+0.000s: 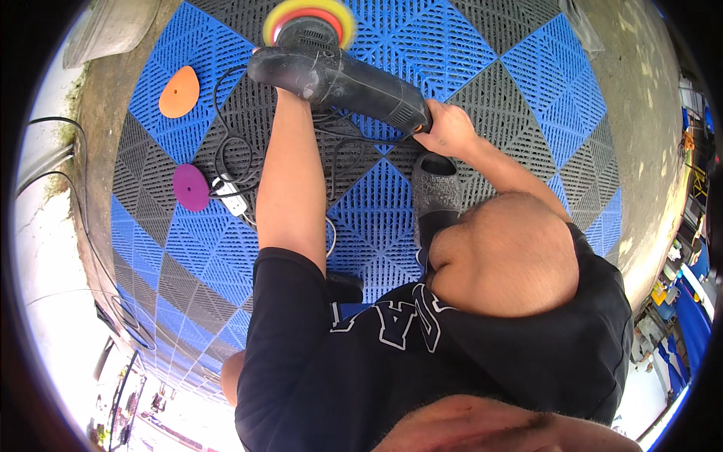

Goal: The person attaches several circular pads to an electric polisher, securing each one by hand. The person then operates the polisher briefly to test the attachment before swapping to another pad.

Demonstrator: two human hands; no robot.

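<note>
Gripping the rear end of a long black power polisher [360, 87], the right hand [449, 129] is closed around the casing with its fingers curled. The left hand [290, 95] meets the front end of the tool from below; the casing covers most of it, so I cannot tell how far its fingers close. The polisher lies slantwise between the two hands, near the top of the view, above a floor of ribbed blue and dark grey plastic tiles [531, 45]. At its front sits a round yellow pad with a red ring [347, 22], its edge blurred.

To the left of the tool, a rounded orange disc with a small central hole [179, 92] lies on the tiles. Nearer the body is a flat round purple disc [190, 187], just beside a white power strip [233, 199]. A looped black cable [218, 94] runs over the tiles between the orange disc and the left forearm. Below the right hand stands a grey-patterned shoe with a black opening [439, 192].
</note>
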